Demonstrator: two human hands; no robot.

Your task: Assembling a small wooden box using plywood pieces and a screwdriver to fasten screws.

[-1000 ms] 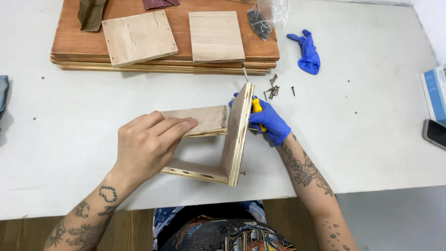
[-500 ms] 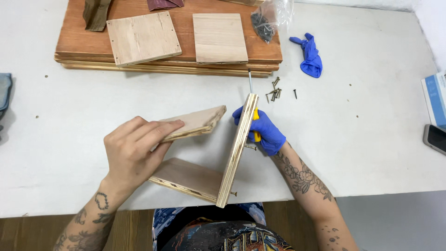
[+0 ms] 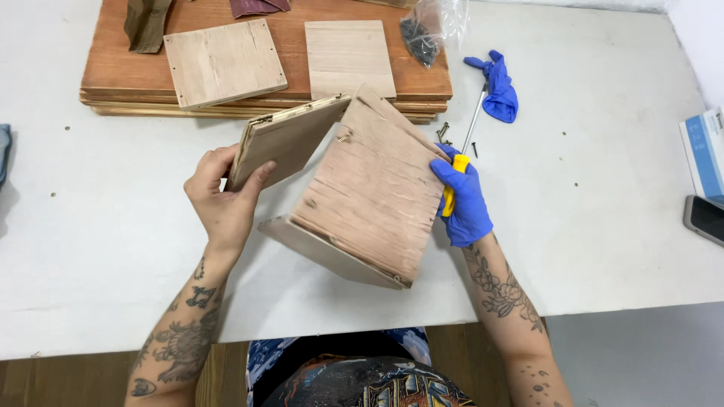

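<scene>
1. My bare left hand [image 3: 222, 200] grips one panel of the half-built plywood box [image 3: 354, 188], lifted off the white surface [image 3: 98, 226].
2. My gloved right hand [image 3: 464, 200] steadies its edge while pinching a yellow screwdriver [image 3: 460, 162] — awkward; either could slip.
3. Loose screws [image 3: 445, 136] beyond — easily scattered if the box drops.

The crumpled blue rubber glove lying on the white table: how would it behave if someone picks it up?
The crumpled blue rubber glove would probably hang limp, since it lies folded and bunched. It looks thin, so likely very light. Being flat and soft, it should not roll on the white table.
</scene>
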